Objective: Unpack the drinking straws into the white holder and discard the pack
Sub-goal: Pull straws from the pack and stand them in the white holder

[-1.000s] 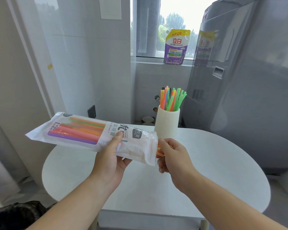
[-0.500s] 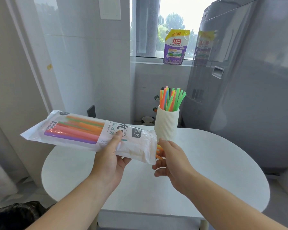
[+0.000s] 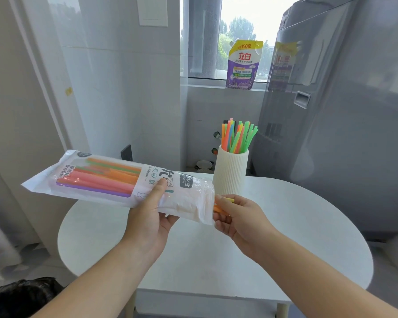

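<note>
My left hand grips the white plastic straw pack around its right half and holds it nearly level above the table. Orange, pink and purple straws show through its clear window. At the pack's open right end my right hand pinches the tips of a few straws, yellow and orange, that stick out of the opening. Behind my right hand the ribbed white holder stands upright on the table with several green, orange and blue straws in it.
The round white table lies under both hands. A black bin bag sits on the floor at bottom left. A grey washing machine stands to the right, and a purple detergent pouch rests on the window sill.
My right hand briefly loosened its fingers at the pack's opening, then closed again on the straw tips. The pack has shifted slightly left and stayed level.
</note>
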Action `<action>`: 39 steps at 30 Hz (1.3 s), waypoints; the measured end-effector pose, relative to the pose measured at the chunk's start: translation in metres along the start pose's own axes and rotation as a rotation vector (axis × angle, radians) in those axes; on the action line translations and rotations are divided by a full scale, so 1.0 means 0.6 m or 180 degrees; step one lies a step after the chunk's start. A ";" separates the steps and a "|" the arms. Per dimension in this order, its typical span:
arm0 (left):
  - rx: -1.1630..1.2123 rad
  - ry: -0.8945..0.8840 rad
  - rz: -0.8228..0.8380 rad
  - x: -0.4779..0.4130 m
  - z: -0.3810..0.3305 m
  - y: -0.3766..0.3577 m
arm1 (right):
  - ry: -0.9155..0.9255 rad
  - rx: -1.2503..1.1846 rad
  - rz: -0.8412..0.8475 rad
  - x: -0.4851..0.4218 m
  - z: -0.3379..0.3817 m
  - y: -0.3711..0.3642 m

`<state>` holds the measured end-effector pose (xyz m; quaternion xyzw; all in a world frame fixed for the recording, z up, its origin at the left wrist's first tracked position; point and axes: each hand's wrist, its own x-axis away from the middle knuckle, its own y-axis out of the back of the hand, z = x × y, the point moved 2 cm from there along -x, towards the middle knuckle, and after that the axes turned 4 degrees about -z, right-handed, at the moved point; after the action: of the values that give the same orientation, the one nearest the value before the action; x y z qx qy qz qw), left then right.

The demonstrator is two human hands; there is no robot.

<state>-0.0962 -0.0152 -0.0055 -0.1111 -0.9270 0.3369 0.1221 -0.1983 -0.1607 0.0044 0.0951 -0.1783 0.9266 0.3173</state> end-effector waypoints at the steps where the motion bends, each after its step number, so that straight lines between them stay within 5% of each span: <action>1: 0.0002 0.0006 0.0005 0.000 0.000 0.000 | -0.0012 -0.0002 0.0016 0.000 0.001 0.000; 32: 0.0044 0.0143 0.0003 0.000 -0.007 0.005 | -0.0263 0.0017 -0.0047 -0.009 0.025 0.035; 39: 0.0190 0.0279 -0.0010 0.001 -0.007 0.004 | -0.0255 -0.1162 0.0112 -0.009 0.030 0.029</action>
<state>-0.0950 -0.0108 -0.0042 -0.1205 -0.9105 0.3589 0.1664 -0.2037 -0.1836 0.0146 0.0696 -0.3576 0.8797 0.3057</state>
